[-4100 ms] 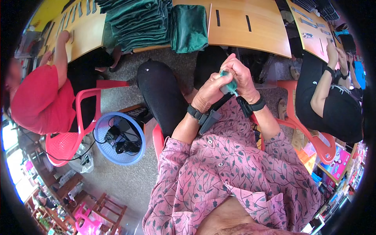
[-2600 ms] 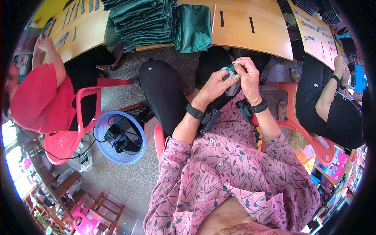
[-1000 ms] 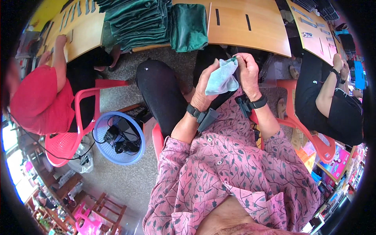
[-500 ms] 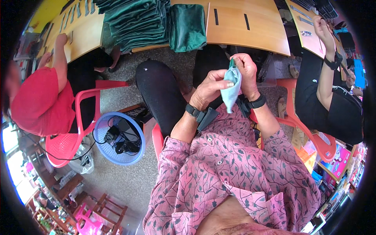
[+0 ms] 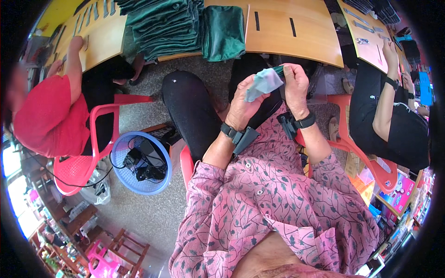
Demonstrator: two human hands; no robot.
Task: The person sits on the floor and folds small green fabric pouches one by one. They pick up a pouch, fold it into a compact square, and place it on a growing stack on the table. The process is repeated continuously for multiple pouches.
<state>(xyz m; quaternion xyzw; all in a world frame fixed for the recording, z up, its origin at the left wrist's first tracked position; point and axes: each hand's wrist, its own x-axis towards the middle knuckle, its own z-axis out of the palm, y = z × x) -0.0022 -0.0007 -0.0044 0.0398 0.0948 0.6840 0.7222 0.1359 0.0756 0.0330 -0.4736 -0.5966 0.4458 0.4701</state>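
Note:
Raised over my lap, both hands grip a small piece of cloth (image 5: pixel 265 85), pale blue-grey with a dark green end. My left hand (image 5: pixel 245 104) is closed on its lower left part, the pale side lying across the fingers. At the green end, my right hand (image 5: pixel 295 87) pinches the fabric between thumb and fingers. A single folded dark green velvety cloth (image 5: pixel 224 34) lies on the wooden table (image 5: pixel 315 39) beyond my hands, beside a tall stack of the same green cloths (image 5: pixel 162 30).
Two dark strips (image 5: pixel 292 27) are on the table. On the floor to my left stands a blue basket (image 5: pixel 124 181) holding black adapters and cables. A person in red (image 5: pixel 51 118) sits at left on a pink chair (image 5: pixel 74 173); another person in black (image 5: pixel 371 111) works at right.
The cloth has swung from hanging point-down to lying slanted across my left hand. My hands are slightly farther apart. The right-hand person's raised hand has moved lower.

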